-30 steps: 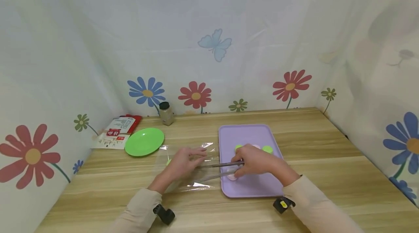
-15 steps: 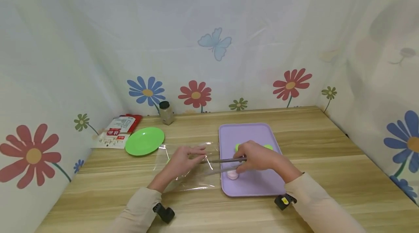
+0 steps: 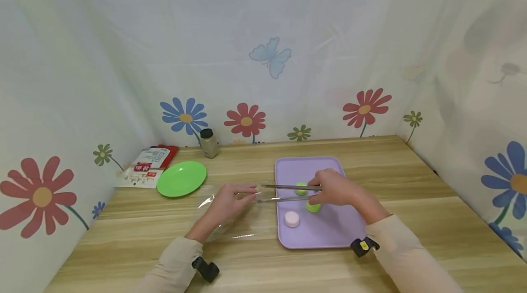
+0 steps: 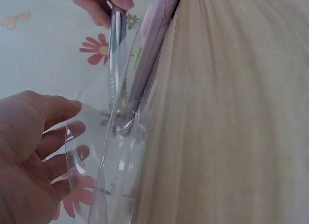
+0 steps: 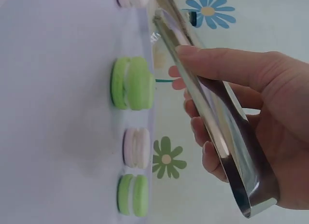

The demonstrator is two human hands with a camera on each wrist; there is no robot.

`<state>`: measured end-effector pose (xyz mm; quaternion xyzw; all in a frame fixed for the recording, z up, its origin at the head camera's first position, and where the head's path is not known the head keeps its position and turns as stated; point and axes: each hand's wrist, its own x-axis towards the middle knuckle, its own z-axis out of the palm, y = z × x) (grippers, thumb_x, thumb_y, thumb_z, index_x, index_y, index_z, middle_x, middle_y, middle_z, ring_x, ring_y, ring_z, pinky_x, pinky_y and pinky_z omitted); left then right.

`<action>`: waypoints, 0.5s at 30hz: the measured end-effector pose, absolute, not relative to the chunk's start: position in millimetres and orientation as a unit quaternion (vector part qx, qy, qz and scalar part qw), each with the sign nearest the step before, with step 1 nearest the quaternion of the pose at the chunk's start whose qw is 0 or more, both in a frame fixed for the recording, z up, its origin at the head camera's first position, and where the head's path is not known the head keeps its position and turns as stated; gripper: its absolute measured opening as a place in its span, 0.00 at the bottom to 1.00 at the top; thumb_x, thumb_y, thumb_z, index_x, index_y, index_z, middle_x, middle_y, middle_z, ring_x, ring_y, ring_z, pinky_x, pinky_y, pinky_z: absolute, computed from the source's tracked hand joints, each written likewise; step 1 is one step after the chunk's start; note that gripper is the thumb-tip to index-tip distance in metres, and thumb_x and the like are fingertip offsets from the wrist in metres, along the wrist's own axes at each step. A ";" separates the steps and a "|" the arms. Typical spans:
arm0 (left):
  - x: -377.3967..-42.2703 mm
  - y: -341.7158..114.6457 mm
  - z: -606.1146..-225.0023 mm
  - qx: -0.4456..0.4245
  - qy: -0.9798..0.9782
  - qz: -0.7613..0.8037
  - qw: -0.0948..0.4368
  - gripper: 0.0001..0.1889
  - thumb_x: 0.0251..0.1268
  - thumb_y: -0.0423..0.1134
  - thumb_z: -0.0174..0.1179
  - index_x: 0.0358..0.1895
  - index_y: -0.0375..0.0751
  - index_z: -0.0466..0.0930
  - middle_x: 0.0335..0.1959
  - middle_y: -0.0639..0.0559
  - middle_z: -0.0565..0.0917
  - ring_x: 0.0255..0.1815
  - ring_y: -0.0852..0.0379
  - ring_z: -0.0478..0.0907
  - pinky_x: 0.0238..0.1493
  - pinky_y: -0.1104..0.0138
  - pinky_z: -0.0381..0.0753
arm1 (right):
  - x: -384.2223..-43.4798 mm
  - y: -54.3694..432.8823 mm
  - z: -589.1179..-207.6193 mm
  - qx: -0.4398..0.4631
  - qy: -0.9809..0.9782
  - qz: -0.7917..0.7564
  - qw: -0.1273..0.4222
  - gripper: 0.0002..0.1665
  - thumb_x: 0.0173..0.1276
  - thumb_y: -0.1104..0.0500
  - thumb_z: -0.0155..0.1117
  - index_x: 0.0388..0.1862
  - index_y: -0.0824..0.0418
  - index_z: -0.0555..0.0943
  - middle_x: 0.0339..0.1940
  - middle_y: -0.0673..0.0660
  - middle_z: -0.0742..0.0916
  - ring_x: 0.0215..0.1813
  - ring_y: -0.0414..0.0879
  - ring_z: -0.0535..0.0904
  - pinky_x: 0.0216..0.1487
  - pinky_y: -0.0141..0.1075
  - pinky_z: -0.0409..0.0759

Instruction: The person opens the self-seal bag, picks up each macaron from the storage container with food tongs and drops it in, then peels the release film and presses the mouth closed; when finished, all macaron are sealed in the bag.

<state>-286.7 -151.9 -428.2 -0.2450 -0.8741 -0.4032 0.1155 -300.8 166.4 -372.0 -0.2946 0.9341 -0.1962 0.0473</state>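
My right hand [image 3: 335, 187] holds metal tongs [image 5: 217, 113] above the lilac tray [image 3: 321, 236]. The tongs' two arms are spread apart with nothing between their tips, which point left at the mouth of a clear plastic bag [image 3: 247, 229]. My left hand [image 3: 226, 203] is at that bag, thumb and fingers apart, with the thin film lying against its fingers [image 4: 72, 154]. On the tray are a green macaron [image 3: 301, 188], another green macaron [image 3: 314, 207] and a pale pink macaron [image 3: 292, 219]. The right wrist view also shows a pink macaron [image 5: 136, 147] between green ones.
A green plate [image 3: 181, 179] lies left of the bag on the wooden table [image 3: 247, 265]. Behind it are a red-and-white packet [image 3: 144, 165] and a small jar [image 3: 209, 144] with a black lid. Flower-printed cloth encloses the table's back and sides.
My right hand has moved right and slightly away from me, drawing the tongs back out of the bag. Their arms are wider apart, and the pink macaron shows fully. My left hand stays put.
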 end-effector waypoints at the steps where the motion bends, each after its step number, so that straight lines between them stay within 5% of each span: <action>1: -286.3 -151.7 -427.6 -0.245 -0.875 -0.402 0.116 0.09 0.64 0.33 0.68 0.45 0.35 0.89 0.52 0.47 0.87 0.57 0.46 0.82 0.63 0.51 0.76 | -300.7 167.6 -370.5 -0.299 0.933 -0.194 0.050 0.22 0.54 0.58 0.80 0.48 0.66 0.88 0.31 0.50 0.86 0.32 0.43 0.72 0.34 0.36 0.73; 15: -287.5 -152.3 -428.8 -0.241 -0.880 -0.394 0.111 0.09 0.65 0.33 0.67 0.46 0.35 0.89 0.52 0.47 0.86 0.57 0.47 0.82 0.63 0.51 0.75 | -286.9 179.6 -347.6 -0.260 0.949 -0.165 0.061 0.06 0.59 0.59 0.76 0.29 0.59 0.86 0.21 0.49 0.79 0.23 0.41 0.69 0.25 0.33 0.69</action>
